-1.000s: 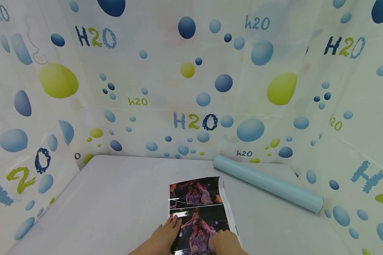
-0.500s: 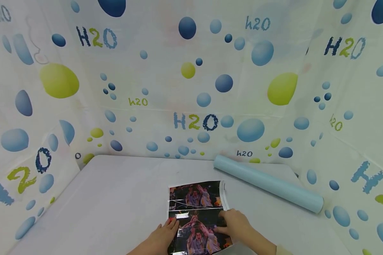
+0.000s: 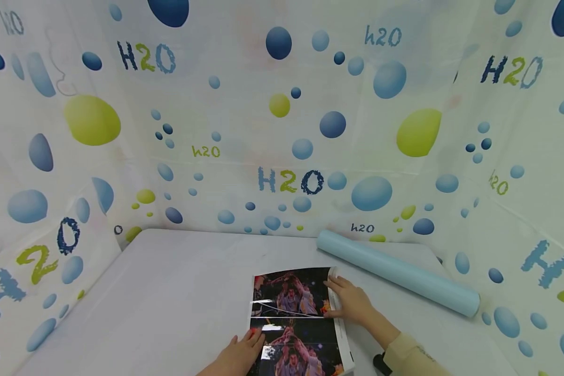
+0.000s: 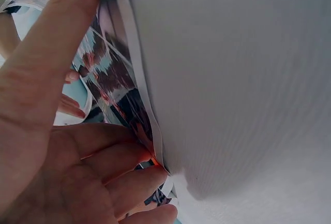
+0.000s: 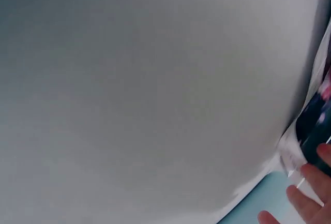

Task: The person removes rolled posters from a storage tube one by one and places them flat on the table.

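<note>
A glossy printed sheet (image 3: 297, 334) with two similar photos, one above the other, lies at the front of the table. White margins and what look like more layers show along its right side. My left hand (image 3: 237, 355) rests on its left edge; in the left wrist view, the left hand's fingers (image 4: 124, 177) touch that edge and the thumb is spread apart. My right hand (image 3: 350, 300) lies on the upper right edge with its fingers extended over the margin. Part of the right hand (image 5: 315, 193) shows beside the sheet's corner in the right wrist view.
A light blue roll (image 3: 399, 274) lies slantwise at the back right of the white table (image 3: 192, 292). Curtains (image 3: 235, 115) printed with bubbles and H2O lettering enclose the back and sides. Below the right sleeve (image 3: 411, 355) is a small black object (image 3: 382, 364).
My right hand has moved up along the sheet's right side, from near the bottom to the upper edge. The curled right edge now lies flatter. The left hand has barely moved.
</note>
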A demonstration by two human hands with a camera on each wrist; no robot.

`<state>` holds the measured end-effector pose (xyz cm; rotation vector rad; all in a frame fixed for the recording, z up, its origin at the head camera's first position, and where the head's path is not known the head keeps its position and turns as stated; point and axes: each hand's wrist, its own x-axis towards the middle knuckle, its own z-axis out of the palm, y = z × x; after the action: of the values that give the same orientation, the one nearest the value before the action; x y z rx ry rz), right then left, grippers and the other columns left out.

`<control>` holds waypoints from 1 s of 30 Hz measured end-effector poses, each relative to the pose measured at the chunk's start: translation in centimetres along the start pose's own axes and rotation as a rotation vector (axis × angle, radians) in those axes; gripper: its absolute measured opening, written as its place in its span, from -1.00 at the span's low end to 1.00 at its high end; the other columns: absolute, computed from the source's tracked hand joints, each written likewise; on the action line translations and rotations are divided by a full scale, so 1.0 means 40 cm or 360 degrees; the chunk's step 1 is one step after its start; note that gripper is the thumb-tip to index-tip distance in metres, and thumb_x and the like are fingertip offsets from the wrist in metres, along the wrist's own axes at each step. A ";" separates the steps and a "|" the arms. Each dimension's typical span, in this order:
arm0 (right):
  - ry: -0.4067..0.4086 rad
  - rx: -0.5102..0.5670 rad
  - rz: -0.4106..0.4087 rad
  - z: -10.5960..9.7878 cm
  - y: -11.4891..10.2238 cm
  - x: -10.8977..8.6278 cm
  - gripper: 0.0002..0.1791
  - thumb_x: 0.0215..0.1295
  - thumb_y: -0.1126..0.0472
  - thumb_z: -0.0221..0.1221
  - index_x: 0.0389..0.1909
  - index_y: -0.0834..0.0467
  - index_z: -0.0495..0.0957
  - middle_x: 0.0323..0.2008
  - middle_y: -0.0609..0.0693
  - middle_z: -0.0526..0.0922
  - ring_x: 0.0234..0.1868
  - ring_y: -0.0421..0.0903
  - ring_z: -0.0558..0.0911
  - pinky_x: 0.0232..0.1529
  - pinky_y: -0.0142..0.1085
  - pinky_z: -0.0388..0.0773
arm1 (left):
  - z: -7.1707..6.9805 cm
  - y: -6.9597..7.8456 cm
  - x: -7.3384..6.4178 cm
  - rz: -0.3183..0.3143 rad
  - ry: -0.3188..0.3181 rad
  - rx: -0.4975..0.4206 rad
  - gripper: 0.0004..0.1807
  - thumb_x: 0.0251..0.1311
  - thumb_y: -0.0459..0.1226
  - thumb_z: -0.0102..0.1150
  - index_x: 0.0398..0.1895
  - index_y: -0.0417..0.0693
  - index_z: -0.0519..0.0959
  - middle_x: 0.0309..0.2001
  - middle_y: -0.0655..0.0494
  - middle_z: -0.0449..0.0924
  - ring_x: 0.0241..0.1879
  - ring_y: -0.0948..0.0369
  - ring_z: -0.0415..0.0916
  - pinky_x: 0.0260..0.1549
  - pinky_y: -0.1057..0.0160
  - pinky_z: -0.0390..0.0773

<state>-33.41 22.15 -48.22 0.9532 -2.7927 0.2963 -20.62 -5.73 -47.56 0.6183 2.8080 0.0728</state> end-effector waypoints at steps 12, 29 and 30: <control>-0.0225 0.0219 0.0085 -0.003 0.026 0.031 0.27 -0.55 -0.35 0.25 0.26 0.18 -0.01 0.26 0.12 0.00 0.24 0.12 0.00 0.02 0.22 -0.07 | 0.008 -0.002 -0.019 0.0090 0.0097 -0.0006 -0.28 -0.18 0.07 0.10 0.04 -0.22 0.36 0.07 -0.05 0.33 0.06 0.01 0.26 -0.18 -0.09 0.31; -0.0568 0.0314 0.0306 0.001 0.019 0.088 0.36 -0.70 -0.17 0.42 0.24 0.31 -0.03 0.25 0.22 -0.02 0.24 0.13 -0.02 0.12 0.09 -0.10 | 0.018 -0.003 -0.022 0.0119 0.0058 -0.0074 -0.24 -0.17 0.11 0.07 0.06 -0.24 0.34 0.10 -0.08 0.29 0.08 -0.01 0.22 -0.16 -0.08 0.32; -0.0583 0.0316 0.0314 0.000 0.017 0.090 0.36 -0.70 -0.16 0.42 0.23 0.32 -0.03 0.25 0.21 -0.02 0.24 0.13 -0.01 0.12 0.08 -0.10 | 0.018 -0.003 -0.022 0.0120 0.0056 -0.0085 -0.23 -0.17 0.11 0.08 0.06 -0.25 0.34 0.10 -0.09 0.28 0.09 -0.02 0.21 -0.16 -0.08 0.31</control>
<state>-36.64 20.60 -47.50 0.8442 -3.2524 0.4774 -19.70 -6.23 -48.06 0.7166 2.8058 0.1740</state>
